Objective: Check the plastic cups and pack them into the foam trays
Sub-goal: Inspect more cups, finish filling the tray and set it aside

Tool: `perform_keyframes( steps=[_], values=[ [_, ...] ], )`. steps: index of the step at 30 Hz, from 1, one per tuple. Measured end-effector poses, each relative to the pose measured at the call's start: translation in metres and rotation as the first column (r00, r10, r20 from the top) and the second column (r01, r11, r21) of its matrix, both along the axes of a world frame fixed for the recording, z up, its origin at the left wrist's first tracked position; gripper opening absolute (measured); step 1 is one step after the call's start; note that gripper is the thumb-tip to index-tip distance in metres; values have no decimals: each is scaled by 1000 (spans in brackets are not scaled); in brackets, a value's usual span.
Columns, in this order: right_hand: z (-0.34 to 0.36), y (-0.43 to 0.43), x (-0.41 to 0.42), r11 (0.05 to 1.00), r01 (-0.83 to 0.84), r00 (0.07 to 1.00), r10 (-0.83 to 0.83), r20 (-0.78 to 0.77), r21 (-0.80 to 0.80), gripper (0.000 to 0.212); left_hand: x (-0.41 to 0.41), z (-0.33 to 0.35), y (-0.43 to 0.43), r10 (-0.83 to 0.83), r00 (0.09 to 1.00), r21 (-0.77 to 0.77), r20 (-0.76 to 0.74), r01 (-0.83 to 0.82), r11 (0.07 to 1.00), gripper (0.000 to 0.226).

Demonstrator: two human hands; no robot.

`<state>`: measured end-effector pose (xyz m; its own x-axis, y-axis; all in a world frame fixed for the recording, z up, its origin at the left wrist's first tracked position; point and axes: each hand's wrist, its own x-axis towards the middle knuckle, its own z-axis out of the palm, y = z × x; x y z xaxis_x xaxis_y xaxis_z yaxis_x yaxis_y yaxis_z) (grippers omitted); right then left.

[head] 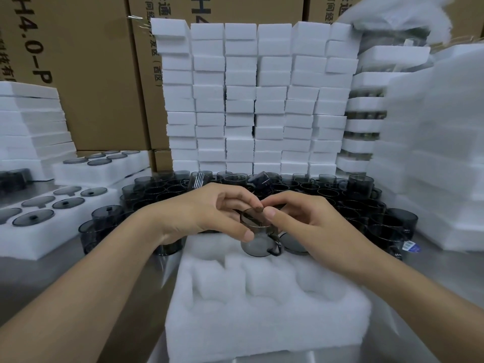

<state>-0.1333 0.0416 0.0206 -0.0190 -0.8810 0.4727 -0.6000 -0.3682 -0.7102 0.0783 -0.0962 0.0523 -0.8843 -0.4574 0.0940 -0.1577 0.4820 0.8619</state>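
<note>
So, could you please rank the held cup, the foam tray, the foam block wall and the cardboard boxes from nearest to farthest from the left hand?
1. cup, gripped by the left hand.
2. foam tray, just below the hand.
3. foam block wall, at the back, centre.
4. cardboard boxes, behind that wall.

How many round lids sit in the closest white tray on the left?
6 lids in that foam tray: back pair, middle pair, leftmost pair. More may hide past the picture's edge.
</note>
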Motion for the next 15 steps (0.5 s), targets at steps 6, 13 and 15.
perform_keyframes(
  steps=[6, 13, 15],
  values=[
    [-2, -3, 1, 999, -49, 998, 49, 32, 4, 20, 1, 0, -4, -23, 1000, -18, 10, 23, 1000, 51],
    [-4, -3, 0, 999, -44, 999, 43, 31, 28, 14, 3, 2, -4, -18, 997, -64, 80, 23, 998, 54],
    [-5, -4, 0, 999, -23, 1000, 23, -1, 22, 14, 3, 3, -3, -19, 995, -54, 99, 24, 998, 53]
  ],
)
